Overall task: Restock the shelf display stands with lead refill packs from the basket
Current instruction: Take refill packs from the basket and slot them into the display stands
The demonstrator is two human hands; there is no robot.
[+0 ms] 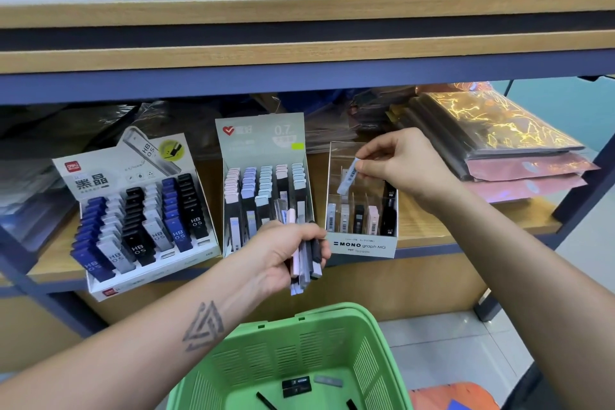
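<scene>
Right hand (404,165) is pinching one pale blue refill pack (347,176) between thumb and fingers, tilted over the clear display stand (362,245) near the shelf's (466,226) front edge. Left hand (283,253) is gripping a bunch of packs (304,263) w/ fingers curled round, just in front of the middle stand (266,176). Green basket (299,349) is sitting below; approx. four packs in it, hard to count.
</scene>
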